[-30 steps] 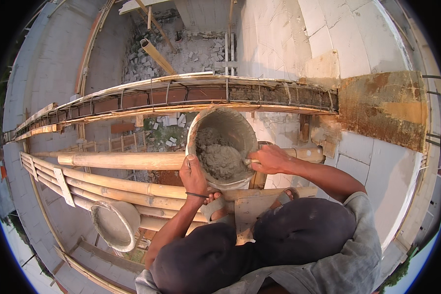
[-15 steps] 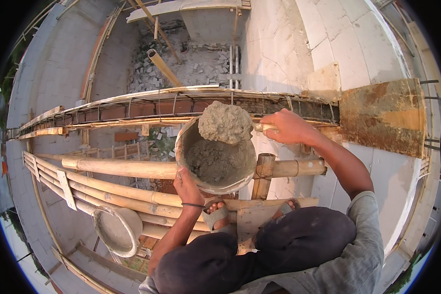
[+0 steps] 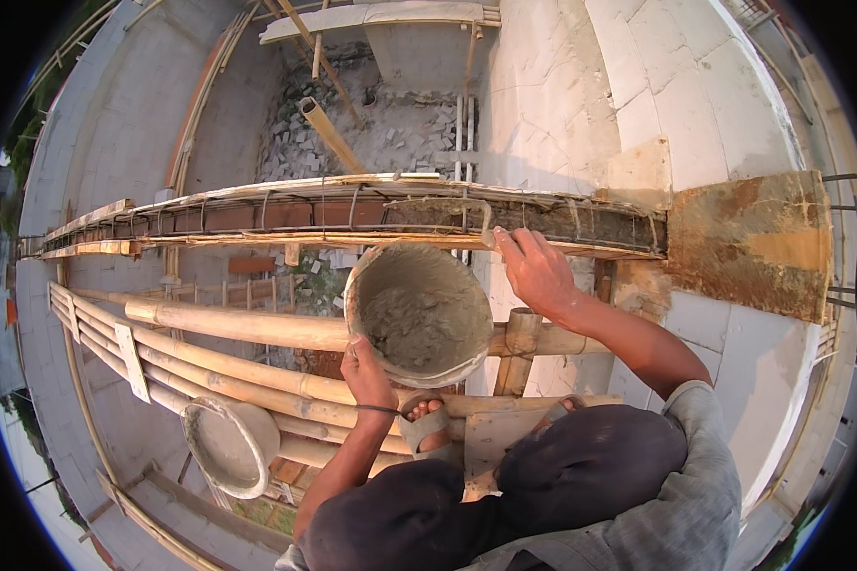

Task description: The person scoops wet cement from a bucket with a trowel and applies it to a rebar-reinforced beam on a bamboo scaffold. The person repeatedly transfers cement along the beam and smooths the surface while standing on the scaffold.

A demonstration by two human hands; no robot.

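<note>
Left hand (image 3: 368, 376) on my feed: curled at the lower-left edge of a round, mortar-crusted bucket (image 3: 448, 374), fingers partly hidden. Inside, lumpy, wet grey mortar (image 3: 424, 324); smooth bamboo (image 3: 248, 325) runs alongside. Farther out, I've the right hand (image 3: 540, 276) closed around a trowel (image 3: 489, 231), at the long, narrow timber trough (image 3: 305, 237) ribbed with bent steel (image 3: 355, 205).

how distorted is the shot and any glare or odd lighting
Head view: the long formwork trough looks bowed, corners go black, blue fringing edges the lower rim; also in the head view, warm light touches the upper-right wall, with no strong glare on the mortar.
</note>
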